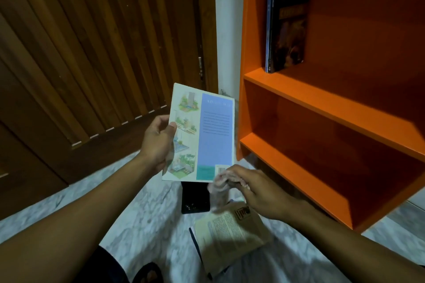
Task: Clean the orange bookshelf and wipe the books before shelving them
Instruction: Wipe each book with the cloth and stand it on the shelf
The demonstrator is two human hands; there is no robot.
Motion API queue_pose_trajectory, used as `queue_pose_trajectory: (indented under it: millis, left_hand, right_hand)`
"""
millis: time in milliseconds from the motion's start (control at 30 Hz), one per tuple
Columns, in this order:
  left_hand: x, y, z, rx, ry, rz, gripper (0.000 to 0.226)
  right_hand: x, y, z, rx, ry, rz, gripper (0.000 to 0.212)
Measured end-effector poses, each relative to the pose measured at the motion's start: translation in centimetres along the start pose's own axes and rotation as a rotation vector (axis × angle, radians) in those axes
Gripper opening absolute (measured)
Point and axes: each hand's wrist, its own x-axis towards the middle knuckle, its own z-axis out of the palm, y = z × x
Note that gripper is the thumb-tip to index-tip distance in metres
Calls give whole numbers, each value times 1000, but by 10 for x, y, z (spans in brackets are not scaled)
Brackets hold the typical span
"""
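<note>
Holding the book (202, 135) up in your left hand (157, 142), you have its back cover facing you, long axis running near upright and leaning slightly left at the top, barcode corner at the lower right. Your left grip is clamped on the book's left edge, thumb on the cover and fingers behind. Your right hand (255, 190) has its grip closed around a pale cloth (219, 182), which touches the book's lower right corner by the barcode.

The book hangs above the marble floor (142, 220), just left of the orange shelf (322, 99).

Count of books: five in view. One is in your hand. Two stand upright on the shelf's upper board, pressed together at its left end, a dark one (289, 25) in front and a blue one (268, 25) behind it. Two lie flat on the floor under your hands: a black one (195, 197) and a tan one (232, 234), its long axis slanting toward you. One cloth. The lower shelf boards hold nothing you can see.
</note>
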Motion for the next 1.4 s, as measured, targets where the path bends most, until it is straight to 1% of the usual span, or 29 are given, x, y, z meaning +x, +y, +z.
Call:
queue_pose_trajectory:
  millis: [33, 67, 133, 200, 267, 333, 367, 400, 467, 533, 567, 667, 733, 800, 967, 1100, 1200, 1233, 1267, 1333, 1400]
  left_hand:
    - [-3, 1, 1, 39, -13, 19, 8]
    - [-5, 1, 3, 72, -26, 35, 9]
    - [-11, 1, 8, 115, -63, 51, 13]
    - [-17, -2, 15, 133, -120, 48, 18]
    - [-22, -6, 22, 150, -182, 44, 19]
    - [-28, -11, 32, 130, -237, 21, 17]
    - [-31, -13, 38, 124, -261, 13, 16]
    - [-33, -16, 44, 129, -284, 15, 16]
    - [-36, -22, 56, 157, -323, 33, 16]
    - [-36, -23, 65, 164, -312, 55, 17]
    - [-35, -23, 69, 144, -294, 61, 18]
    - [-22, -22, 72, 41, -205, 50, 19]
    - [-10, -22, 69, -33, -116, 4, 17]
    - [1, -20, 65, -126, -41, -55, 16]
    - [15, -12, 46, -263, 84, -175, 18]
    - [21, -7, 30, -280, 163, -166, 20]
    - [26, -1, 17, -272, 206, -124, 20]
    - [27, 1, 12, -264, 202, -110, 20]
    - [28, 3, 8, -258, 197, -94, 19]
    - [29, 7, 0, -259, 187, -72, 15]
    - [28, 9, -7, -274, 162, -66, 13]
  right_hand:
    - [2, 0, -4, 41, 36, 59, 20]
    - [5, -2, -10, 59, 125, 104, 18]
    - [14, 0, -23, 140, 373, 197, 22]
    - [24, -2, -36, 243, 656, 290, 20]
    - [35, -6, -46, 307, 874, 313, 21]
    - [47, -10, -50, 355, 989, 274, 22]
    - [54, -12, -51, 352, 1005, 256, 22]
    - [61, -14, -50, 303, 987, 252, 23]
    - [72, -14, -40, 101, 848, 250, 35]
    - [79, -13, -27, -88, 722, 174, 43]
    - [82, -12, -20, -139, 680, 139, 44]
    - [82, -13, 0, -125, 576, 130, 44]
    - [79, -13, 10, -86, 510, 137, 43]
    - [75, -12, 20, -107, 435, 110, 46]
    - [55, -11, 38, -149, 218, -49, 49]
    - [41, -12, 42, -95, 82, -164, 43]
    - [33, -13, 41, -97, 36, -220, 33]
    - [31, -15, 40, -65, 29, -210, 29]
    - [29, -18, 36, -11, 18, -160, 24]
    - [28, -13, 31, 118, 3, 4, 16]
    - [30, 6, 26, 144, 97, 205, 17]
